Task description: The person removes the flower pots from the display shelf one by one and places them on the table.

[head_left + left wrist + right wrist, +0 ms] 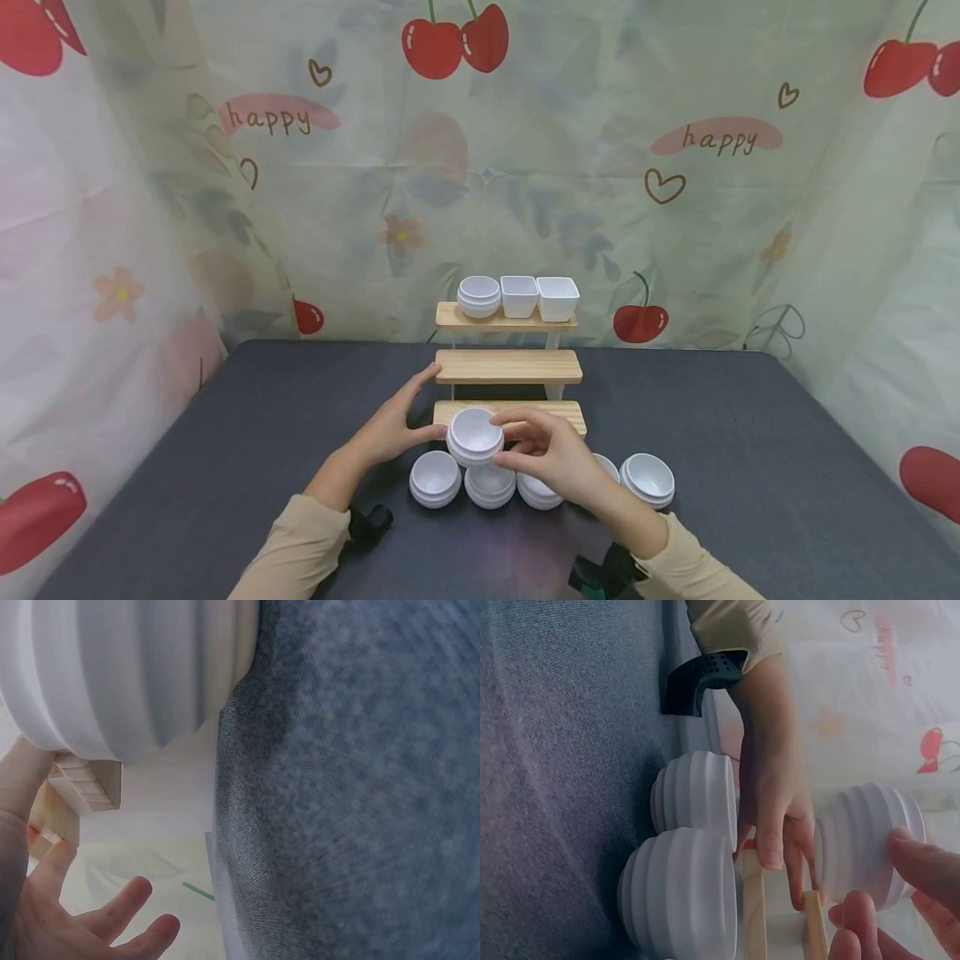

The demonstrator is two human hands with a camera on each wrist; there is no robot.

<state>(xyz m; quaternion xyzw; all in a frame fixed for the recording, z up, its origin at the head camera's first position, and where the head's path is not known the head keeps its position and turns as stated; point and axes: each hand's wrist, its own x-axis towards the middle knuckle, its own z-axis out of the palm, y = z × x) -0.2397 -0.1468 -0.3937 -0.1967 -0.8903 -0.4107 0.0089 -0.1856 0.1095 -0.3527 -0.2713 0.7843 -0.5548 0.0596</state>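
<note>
My right hand (pixel 551 450) pinches a white round ribbed bowl (pixel 475 435) by its rim, thumb and fingers at its right side. In the head view the bowl appears in front of the bottom shelf of a three-tier wooden stand (pixel 508 367); the right wrist view shows it raised above the table. At the stand's left side is my left hand (pixel 386 429), fingers extended. Its fingertips touch the middle shelf's left edge, and its thumb (pixel 770 844) rests by the bottom shelf's end. More white round bowls (pixel 435 478) stand in a row before the stand.
On the top shelf are a round ribbed bowl (pixel 478 297) and two square white bowls (pixel 519 297). A dark cloth (pixel 300 417) covers the table. Behind it hangs a printed curtain (pixel 487 208), with a looped cord (pixel 776 327) at the back right.
</note>
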